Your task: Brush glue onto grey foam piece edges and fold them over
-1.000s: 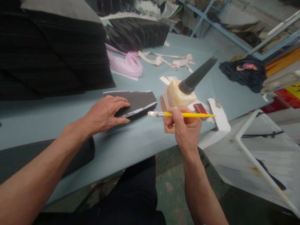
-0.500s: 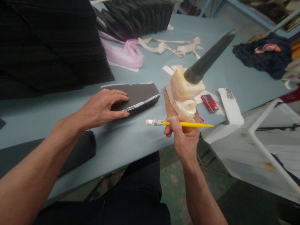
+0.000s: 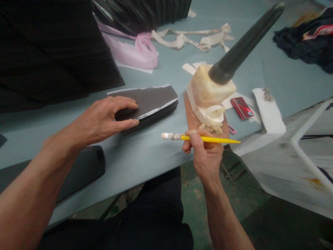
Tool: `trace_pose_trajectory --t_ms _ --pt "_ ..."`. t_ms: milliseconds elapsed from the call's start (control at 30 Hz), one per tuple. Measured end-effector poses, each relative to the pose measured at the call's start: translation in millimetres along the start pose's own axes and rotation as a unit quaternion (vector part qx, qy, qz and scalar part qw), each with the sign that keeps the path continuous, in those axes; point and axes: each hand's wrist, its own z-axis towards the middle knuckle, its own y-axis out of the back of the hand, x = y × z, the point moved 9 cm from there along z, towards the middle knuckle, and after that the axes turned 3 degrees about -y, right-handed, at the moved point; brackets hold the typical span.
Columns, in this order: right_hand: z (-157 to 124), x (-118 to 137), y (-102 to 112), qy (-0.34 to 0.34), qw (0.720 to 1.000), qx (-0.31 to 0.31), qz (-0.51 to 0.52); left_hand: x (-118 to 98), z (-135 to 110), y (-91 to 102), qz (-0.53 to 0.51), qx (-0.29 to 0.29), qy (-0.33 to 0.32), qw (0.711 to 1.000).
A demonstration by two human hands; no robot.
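Both busy: my left hand (image 3: pixel 104 119) lies flat, fingers spread, steadying the dark stack (image 3: pixel 153 104), while my right hand (image 3: pixel 205 152) pinches the yellow brush (image 3: pixel 208 139) level.

The right hand (image 3: pixel 206 156) drew the yellow brush (image 3: pixel 208 139) back from the cream block (image 3: pixel 208 92).

Your thin yellow brush (image 3: pixel 210 139) has a shiny silver band and a tip caked in white. Your flat stack of dark grey pieces (image 3: pixel 153 100) has white edges. The smooth table top (image 3: pixel 156 156) is pale blue all over. You can see a lumpy cream block (image 3: pixel 208 91), a dark grey cone handle (image 3: pixel 241 45) and a brown wooden board (image 3: pixel 190 117). The little flat box (image 3: pixel 241 107) is red. The crumpled plastic bag (image 3: pixel 137 52) is pink. The big cloth pile (image 3: pixel 52 45) is black.
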Motion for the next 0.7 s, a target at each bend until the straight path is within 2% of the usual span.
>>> trace_pose_trajectory --t_ms 100,233,500,700 --pt "1 0 0 0.006 1.0 -0.002 0.012 -5 -3 4.6 0.0 -0.004 0.016 1.0" --pt "1 3 -1 0.011 1.0 -0.005 0.01 -13 -3 2.3 0.028 -0.005 0.005 1.0" --pt "-5 14 3 0.042 0.999 -0.029 0.018 -3 1 -1.5 0.069 -0.068 0.005 0.995" --pt "-12 29 9 0.085 0.994 -0.053 0.04 -4 -6 11.3 0.049 -0.127 -0.006 0.991"
